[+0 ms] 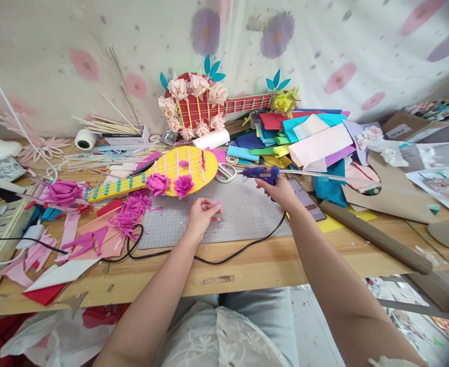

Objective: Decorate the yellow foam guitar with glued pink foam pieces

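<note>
My right hand [278,189] is wrapped round a blue hot glue gun [260,175], its nozzle turned left and a long glue stick trailing out of its back. Between the fingertips of my left hand [202,215] is a small piece of pink paper [218,203]. Both hands are above the grey cutting mat [170,224], apart from each other. Just beyond my left hand lies a yellow paper guitar [198,168] with magenta paper flowers [183,186] on its body. White-handled scissors [227,173] lie between the guitar and the glue gun.
A red paper guitar [193,109] with pale roses leans at the back. Coloured paper [319,140] is piled at the right, beside a phone [304,199] and a wooden rod [377,237]. The black cord [228,261] loops along the front; magenta scraps [132,211] lie left.
</note>
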A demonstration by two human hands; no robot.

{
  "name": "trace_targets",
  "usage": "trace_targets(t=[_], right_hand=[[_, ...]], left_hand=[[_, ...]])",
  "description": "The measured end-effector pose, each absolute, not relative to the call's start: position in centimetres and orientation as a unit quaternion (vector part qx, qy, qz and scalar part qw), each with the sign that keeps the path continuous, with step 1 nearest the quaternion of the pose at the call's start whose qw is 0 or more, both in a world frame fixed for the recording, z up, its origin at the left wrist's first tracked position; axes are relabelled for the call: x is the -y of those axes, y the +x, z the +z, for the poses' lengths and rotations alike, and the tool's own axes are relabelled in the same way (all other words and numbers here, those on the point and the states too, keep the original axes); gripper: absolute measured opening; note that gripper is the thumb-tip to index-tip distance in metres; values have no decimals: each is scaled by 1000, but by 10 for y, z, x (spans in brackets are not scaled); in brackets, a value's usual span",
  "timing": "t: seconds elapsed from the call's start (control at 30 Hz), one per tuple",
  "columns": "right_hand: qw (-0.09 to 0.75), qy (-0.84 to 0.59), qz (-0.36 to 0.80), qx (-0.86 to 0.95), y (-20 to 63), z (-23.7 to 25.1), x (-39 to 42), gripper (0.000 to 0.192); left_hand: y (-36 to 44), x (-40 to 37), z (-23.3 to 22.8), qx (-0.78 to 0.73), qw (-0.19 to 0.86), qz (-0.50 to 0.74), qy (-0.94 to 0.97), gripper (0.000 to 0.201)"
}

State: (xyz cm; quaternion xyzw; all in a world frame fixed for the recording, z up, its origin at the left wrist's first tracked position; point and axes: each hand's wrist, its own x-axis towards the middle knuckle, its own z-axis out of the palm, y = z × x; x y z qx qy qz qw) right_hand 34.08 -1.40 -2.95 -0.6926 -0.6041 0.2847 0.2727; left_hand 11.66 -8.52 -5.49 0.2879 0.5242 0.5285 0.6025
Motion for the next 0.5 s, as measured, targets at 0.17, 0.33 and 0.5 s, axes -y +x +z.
trace_targets(t=[0.17, 0.33, 0.5], right_hand=[[305, -726, 235, 571, 339, -59, -5, 53], [256, -739, 202, 589, 330, -62, -6, 56], [306, -733, 137, 592, 331, -60, 7, 51]], left_hand=[[116, 93, -37, -507, 636, 495, 304, 37], [102, 98, -19, -485, 649, 489, 324, 40], [82, 98, -8, -498, 590, 541, 333, 39]])
